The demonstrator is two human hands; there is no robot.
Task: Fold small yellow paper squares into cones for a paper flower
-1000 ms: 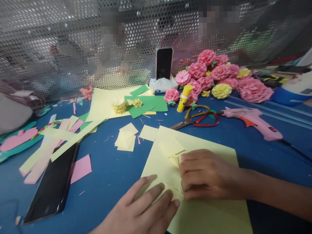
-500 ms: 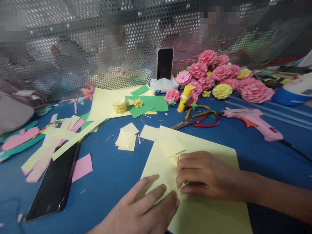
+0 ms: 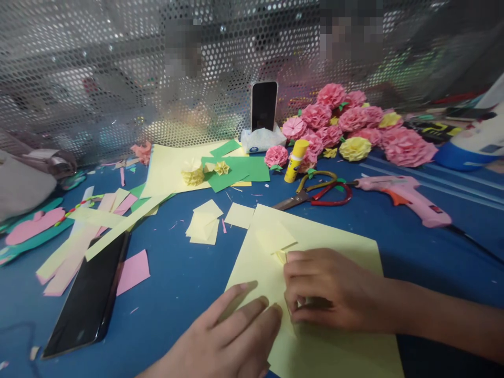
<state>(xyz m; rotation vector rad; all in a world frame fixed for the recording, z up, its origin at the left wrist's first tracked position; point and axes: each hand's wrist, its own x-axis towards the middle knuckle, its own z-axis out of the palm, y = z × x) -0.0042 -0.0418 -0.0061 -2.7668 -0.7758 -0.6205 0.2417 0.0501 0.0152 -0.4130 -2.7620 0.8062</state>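
A large pale yellow paper sheet [image 3: 334, 357] lies in front of me on the blue table. My right hand [image 3: 325, 289] rests over it with the fingers curled and pinched on a small piece of yellow paper [image 3: 292, 321], mostly hidden by the fingers. Beside those fingertips, my left hand [image 3: 240, 331] lies over the sheet with its fingers stretched out and apart, gripping nothing visible. Just beyond the right hand, small yellow paper pieces [image 3: 277, 239] sit on the sheet, one of them folded. More yellow squares [image 3: 203, 223] are stacked to the left.
Scissors [image 3: 293, 200], a glue stick [image 3: 296, 161] and a pink glue gun [image 3: 407, 197] lie beyond the sheet. Pink paper flowers [image 3: 331, 118] are heaped behind them. A black phone [image 3: 81, 310] and paper strips [image 3: 118, 226] lie left. A perforated metal panel [image 3: 129, 68] stands behind.
My right hand has tilted slightly and its thumb has drawn a little away from the fingers. The left fingers have shifted slightly left. The whole view has moved a little.
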